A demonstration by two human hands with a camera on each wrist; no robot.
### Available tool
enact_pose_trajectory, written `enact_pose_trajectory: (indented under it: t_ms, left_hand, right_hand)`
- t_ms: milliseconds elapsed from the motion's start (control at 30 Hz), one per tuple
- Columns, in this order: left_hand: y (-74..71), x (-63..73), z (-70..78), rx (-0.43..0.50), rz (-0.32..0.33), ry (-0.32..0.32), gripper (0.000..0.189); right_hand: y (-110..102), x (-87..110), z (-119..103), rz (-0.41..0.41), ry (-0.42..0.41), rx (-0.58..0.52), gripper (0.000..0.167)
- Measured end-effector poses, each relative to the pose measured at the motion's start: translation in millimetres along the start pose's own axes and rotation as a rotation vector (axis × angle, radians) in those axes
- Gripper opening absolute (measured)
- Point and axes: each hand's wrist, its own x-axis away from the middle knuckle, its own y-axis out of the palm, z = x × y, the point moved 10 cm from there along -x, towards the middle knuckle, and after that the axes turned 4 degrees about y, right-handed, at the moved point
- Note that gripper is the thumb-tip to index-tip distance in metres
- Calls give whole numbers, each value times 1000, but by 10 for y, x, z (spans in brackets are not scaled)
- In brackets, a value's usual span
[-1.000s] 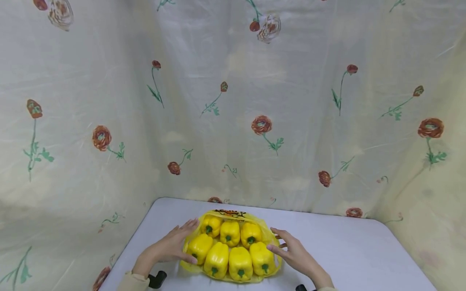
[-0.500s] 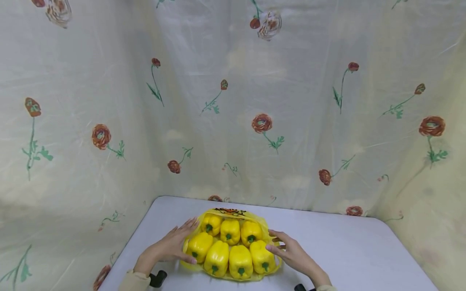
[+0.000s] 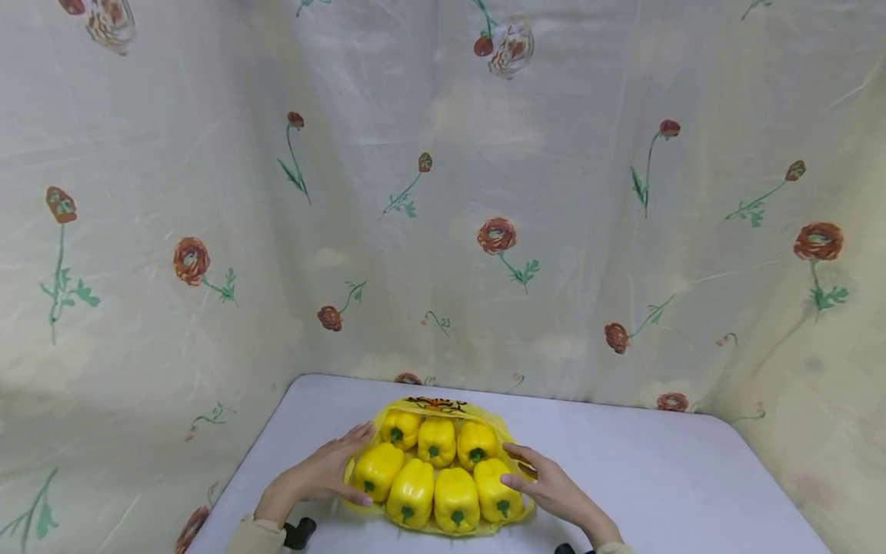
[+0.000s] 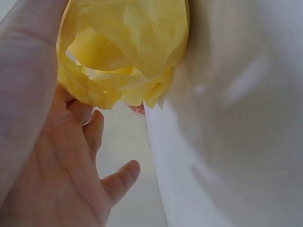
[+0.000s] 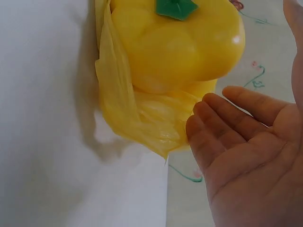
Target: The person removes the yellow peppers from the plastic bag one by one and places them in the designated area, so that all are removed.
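Several yellow bell peppers [image 3: 457, 496] with green stems lie in two rows in a thin yellow plastic bag [image 3: 474, 413], its mouth spread toward me. My left hand [image 3: 324, 471] is at the bag's left side, fingers extended and thumb apart. In the left wrist view, the crumpled bag [image 4: 156, 42] overlaps some of that hand's fingers. At the right side, my right hand [image 3: 554, 483] has its fingers loosely bent, thumb over the front right pepper. The right wrist view shows its fingertips right at the bag's edge [image 5: 156, 120], below a pepper [image 5: 189, 52].
A white table [image 3: 657, 477] with rounded corners carries the bag. Pale curtains [image 3: 574, 254] printed with red flowers hang behind it and along both sides. A black wrist mount [image 3: 300, 532] is on the left wrist, close over the table.
My right hand has shifted slightly left, its fingers closer over the right-hand peppers. The left hand stays almost in place, and the bag and peppers look unmoved.
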Motion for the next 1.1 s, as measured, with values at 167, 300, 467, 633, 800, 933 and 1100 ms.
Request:
enact_pose_trajectory:
  t_ms: [167, 300, 467, 633, 800, 933, 1100]
  left_hand:
    - [19, -10, -22, 15, -5, 4, 117]
    - [44, -32, -33, 17, -11, 5, 117]
    - [49, -38, -32, 28, -15, 10, 117]
    - [58, -28, -30, 30, -20, 14, 117]
    - [61, -21, -23, 42, -18, 15, 117]
    - [66, -29, -24, 44, -17, 16, 117]
    - [71, -30, -35, 41, -17, 20, 117]
  right_hand:
    - [58, -17, 38, -25, 25, -20, 66]
    - [84, -27, 69, -52, 26, -53, 66]
    - [116, -40, 101, -86, 28, -79, 66]
    - [178, -54, 135, -132, 37, -92, 68]
    - [225, -59, 186, -154, 46, -97, 71]
    - [251, -46, 216, -183, 47, -112, 72]
    - [270, -45, 231, -201, 31, -132, 74]
